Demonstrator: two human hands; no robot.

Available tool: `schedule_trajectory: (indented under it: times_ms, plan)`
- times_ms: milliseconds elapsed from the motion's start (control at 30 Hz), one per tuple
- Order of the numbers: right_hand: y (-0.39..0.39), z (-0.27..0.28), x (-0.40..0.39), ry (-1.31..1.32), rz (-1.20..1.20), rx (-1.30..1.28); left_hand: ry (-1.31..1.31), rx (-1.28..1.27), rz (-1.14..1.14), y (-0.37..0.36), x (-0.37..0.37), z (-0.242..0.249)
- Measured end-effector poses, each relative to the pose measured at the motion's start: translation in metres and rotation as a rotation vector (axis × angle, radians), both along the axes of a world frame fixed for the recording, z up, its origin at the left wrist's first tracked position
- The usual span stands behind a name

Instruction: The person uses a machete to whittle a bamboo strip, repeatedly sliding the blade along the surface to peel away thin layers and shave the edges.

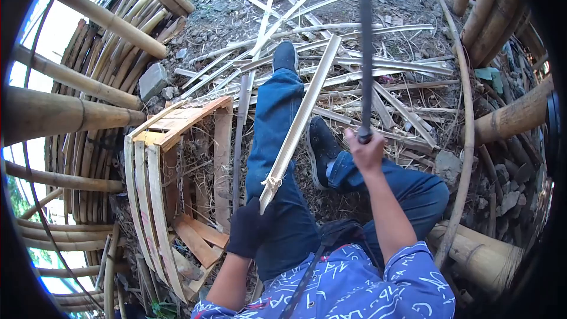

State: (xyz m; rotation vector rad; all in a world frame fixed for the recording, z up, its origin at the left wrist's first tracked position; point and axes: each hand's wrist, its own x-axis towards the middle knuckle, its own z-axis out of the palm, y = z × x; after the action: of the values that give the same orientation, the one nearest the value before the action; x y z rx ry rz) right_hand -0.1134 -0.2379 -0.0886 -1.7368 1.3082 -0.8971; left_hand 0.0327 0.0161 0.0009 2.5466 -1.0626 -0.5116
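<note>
A split bamboo strip (307,106) slants up over my outstretched leg, its lower end gripped by my left hand (252,227), which wears a dark glove. Near that end, curled shavings (272,182) cling to the strip. My bare right hand (364,149) is closed round the handle of a long dark-bladed machete (367,59). The blade points away from me, raised to the right of the strip and apart from it. The machete's handle is mostly hidden by my fingers.
Many split bamboo strips (407,65) lie crossed on the ground ahead. A wooden crate (155,201) stands on its side at my left. Bamboo poles (77,115) line the left, with more poles (493,18) at right. A concrete block (153,81) and rubble (449,168) lie around.
</note>
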Motion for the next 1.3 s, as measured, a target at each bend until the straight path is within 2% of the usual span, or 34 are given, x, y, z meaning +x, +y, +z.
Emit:
schedule_trajectory:
  times_ms: [67,133,200,233,333,633,867,1067,1200,1300]
  plan:
    - [0.012,0.023,0.012,-0.065,0.084,-0.154,-0.029,0.095,0.01,-0.005,-0.004,0.007]
    - [0.012,0.021,0.018,-0.049,0.135,-0.174,-0.028,0.105,-0.011,-0.005,-0.005,0.006]
    - [0.012,0.024,0.026,0.154,0.223,-0.293,-0.033,0.114,-0.024,-0.004,-0.003,0.005]
    - [0.009,0.024,0.028,0.148,0.22,-0.295,-0.043,0.094,-0.026,-0.004,-0.004,0.004]
    - [-0.007,0.017,0.033,0.39,0.379,-0.417,-0.052,0.061,-0.024,-0.001,-0.002,-0.003]
    - [-0.035,-0.011,0.045,0.621,0.488,-0.418,-0.023,0.032,-0.033,-0.004,-0.008,-0.003]
    - [-0.039,-0.035,0.065,0.544,0.458,-0.468,-0.05,-0.028,-0.003,-0.006,-0.009,-0.005]
    - [-0.047,-0.031,0.072,0.557,0.493,-0.495,-0.011,0.012,0.023,-0.007,-0.007,-0.002]
    - [-0.054,-0.03,0.075,0.588,0.422,-0.471,0.007,0.03,0.032,-0.007,-0.006,0.001]
    - [-0.062,-0.033,0.077,0.582,0.44,-0.493,-0.039,-0.058,0.016,-0.005,-0.006,-0.005]
